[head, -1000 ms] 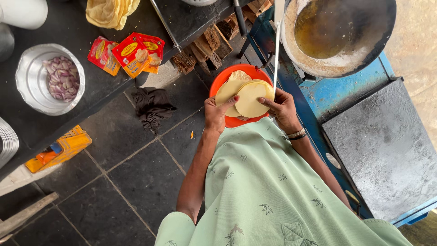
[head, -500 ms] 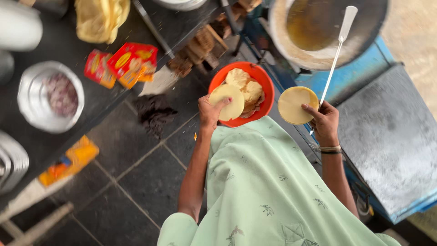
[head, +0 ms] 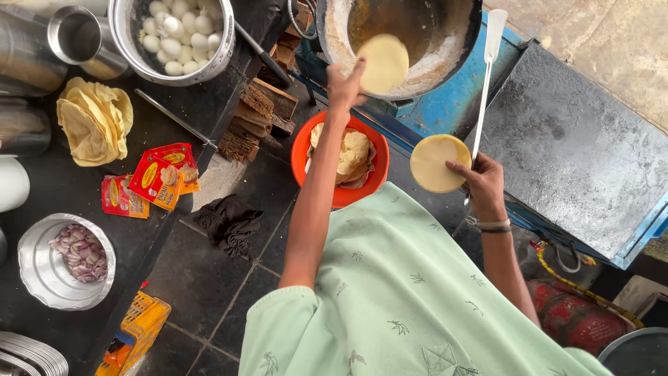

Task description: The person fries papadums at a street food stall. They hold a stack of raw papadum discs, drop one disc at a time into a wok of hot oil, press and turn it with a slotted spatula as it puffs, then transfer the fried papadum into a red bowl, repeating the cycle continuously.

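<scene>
Dough disc (head: 382, 63): pale yellow, flat, round, smooth. We pinch its edge in the fingers of our left hand (head: 344, 85), which are closed together on it, and it hangs over the oil in the wok (head: 431, 59). Second dough disc (head: 438, 163): same colour and shape, held flat in our right hand (head: 483, 184), whose fingers are clamped on the disc and on the long handle of a white spatula (head: 487, 76). Orange bowl (head: 309, 143): beneath our left forearm, holding further discs. Wok: crusted whitish rim, seated on a blue stand (head: 445, 111). Dark griddle plate (head: 577, 146): flat, right of the stand. Floor (head: 209, 278): dark grey tiles, a dark cloth (head: 229, 223) lying on them. Black counter (head: 42, 188): to our left, bearing a steel bowl of eggs (head: 177, 31), red packets (head: 156, 177), a stack of fried flatbread (head: 94, 118) and a bowl of onions (head: 66, 257).
</scene>
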